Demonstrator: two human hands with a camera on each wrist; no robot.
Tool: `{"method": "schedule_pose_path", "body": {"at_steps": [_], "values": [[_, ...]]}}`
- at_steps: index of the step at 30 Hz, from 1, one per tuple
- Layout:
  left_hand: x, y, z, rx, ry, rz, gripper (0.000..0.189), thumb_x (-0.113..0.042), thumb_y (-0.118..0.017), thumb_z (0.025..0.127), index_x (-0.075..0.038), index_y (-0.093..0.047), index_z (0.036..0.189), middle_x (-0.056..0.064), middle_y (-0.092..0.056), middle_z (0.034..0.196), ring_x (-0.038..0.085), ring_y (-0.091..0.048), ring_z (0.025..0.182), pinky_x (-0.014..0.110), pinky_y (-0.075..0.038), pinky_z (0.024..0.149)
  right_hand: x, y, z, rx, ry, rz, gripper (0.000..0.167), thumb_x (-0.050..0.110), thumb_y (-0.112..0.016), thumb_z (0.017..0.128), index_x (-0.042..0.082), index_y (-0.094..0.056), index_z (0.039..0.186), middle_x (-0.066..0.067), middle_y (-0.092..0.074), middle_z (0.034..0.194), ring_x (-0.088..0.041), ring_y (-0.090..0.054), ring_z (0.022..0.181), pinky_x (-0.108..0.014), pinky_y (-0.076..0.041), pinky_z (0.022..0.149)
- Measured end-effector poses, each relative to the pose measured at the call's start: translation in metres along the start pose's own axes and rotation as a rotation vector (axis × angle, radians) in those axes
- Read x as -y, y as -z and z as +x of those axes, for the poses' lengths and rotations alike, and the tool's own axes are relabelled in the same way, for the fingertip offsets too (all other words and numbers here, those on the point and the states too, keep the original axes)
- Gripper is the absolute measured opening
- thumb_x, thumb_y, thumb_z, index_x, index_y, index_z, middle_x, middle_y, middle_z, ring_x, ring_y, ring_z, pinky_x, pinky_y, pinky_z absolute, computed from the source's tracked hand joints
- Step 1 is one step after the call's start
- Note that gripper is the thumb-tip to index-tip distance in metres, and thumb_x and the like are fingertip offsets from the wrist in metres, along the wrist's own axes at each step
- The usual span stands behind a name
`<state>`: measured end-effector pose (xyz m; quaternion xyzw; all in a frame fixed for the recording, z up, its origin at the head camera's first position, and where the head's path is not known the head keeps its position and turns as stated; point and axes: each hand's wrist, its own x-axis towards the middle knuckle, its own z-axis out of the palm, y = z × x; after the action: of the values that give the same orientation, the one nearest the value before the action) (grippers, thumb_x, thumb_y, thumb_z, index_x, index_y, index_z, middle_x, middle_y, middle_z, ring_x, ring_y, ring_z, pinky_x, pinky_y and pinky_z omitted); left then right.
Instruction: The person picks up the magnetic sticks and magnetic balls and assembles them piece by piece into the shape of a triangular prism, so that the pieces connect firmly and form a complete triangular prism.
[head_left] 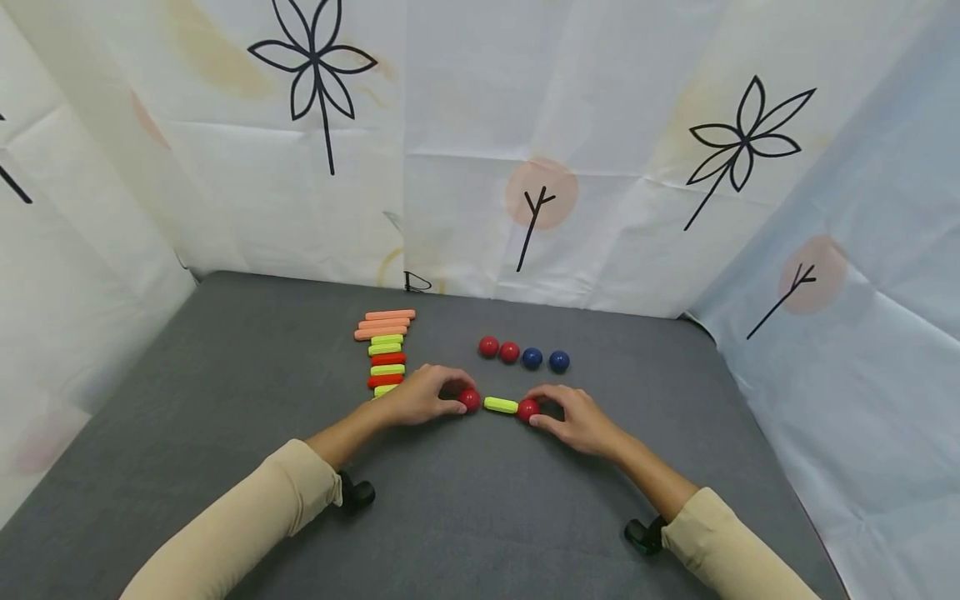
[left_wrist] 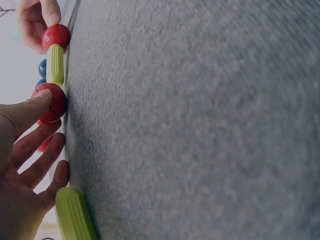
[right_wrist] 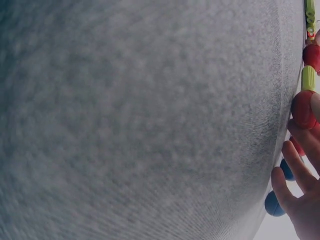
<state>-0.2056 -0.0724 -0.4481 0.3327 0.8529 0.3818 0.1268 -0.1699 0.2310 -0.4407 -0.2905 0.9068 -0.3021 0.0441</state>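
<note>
1. Left hand (head_left: 422, 395), part-curled, pinches a red ball (head_left: 469, 400) just left of the rod (head_left: 500, 405).
2. Right hand (head_left: 577, 419) likewise, another ball (head_left: 528, 410) right of rod.
3. Both seem light, hard, slippery; grip their widest part.

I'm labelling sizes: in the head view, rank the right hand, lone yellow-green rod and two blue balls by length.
1. Right hand
2. Lone yellow-green rod
3. Two blue balls: look alike, so tied
</note>
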Motion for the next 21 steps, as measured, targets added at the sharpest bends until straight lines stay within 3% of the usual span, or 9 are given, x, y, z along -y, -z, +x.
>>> {"method": "schedule_pose_path", "body": {"at_steps": [12,21], "values": [[-0.0039,-0.0022,0.0041,0.025,0.016,-0.002,0.033,-0.012,-0.073,0.091,-0.009,-0.067,0.124,0.0,-0.068,0.113,0.014,-0.06,0.102,0.038,-0.049,0.096,0.0012,0.0019,0.0001,0.016,0.008,0.02,0.032,0.02,-0.07,0.095,0.007,-0.065,0.124,-0.005,-0.069,0.12,-0.024,-0.063,0.114,-0.05,-0.048,0.096],[-0.0025,-0.0035,0.0059,0.022,-0.005,0.007,0.035,-0.012,-0.072,0.092,-0.008,-0.066,0.126,0.001,-0.069,0.115,0.015,-0.061,0.103,0.038,-0.05,0.096,-0.0016,0.0007,-0.0015,0.01,0.004,0.046,0.032,0.02,-0.069,0.095,0.008,-0.065,0.125,-0.004,-0.069,0.12,-0.024,-0.063,0.114,-0.05,-0.048,0.096]]}}
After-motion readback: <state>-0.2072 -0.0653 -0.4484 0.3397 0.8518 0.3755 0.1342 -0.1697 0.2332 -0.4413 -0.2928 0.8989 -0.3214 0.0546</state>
